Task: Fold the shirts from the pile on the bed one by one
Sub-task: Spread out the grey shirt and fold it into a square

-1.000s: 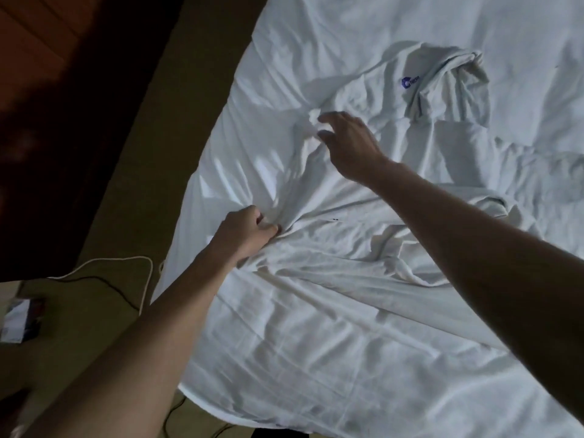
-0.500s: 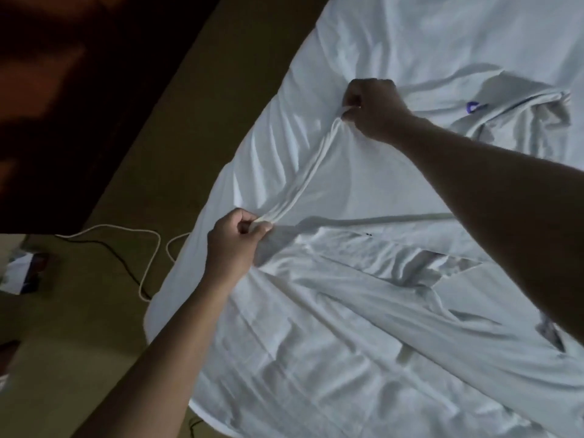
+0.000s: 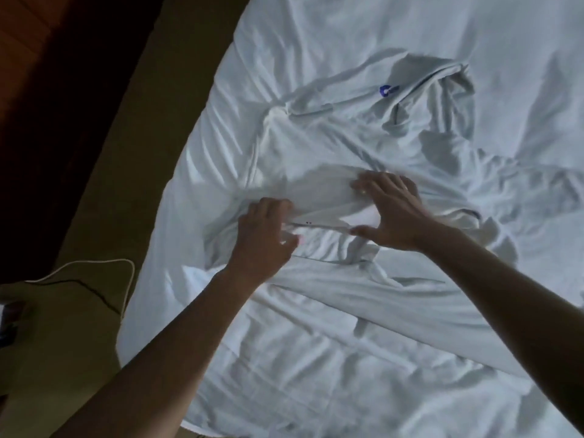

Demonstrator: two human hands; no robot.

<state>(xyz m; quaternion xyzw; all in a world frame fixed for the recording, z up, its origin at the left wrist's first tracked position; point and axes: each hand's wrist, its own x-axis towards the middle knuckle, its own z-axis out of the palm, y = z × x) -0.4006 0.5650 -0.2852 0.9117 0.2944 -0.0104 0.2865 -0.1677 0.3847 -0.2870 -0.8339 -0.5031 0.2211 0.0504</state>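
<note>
Right hand [image 3: 392,213], fingers spread, presses shirt [image 3: 316,143]; left hand [image 3: 264,238] seemingly pinches its edge.

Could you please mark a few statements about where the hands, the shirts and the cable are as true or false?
1. The right hand lies flat on the white shirt, fingers spread. True.
2. The left hand hangs off the bed's edge. False: it holds the white shirt, close beside the right hand.
3. A blue logo shows on the crumpled garment beyond the hands. True.
4. The white cable lies on the bed. False: it lies on the floor, left of the bed.
</note>
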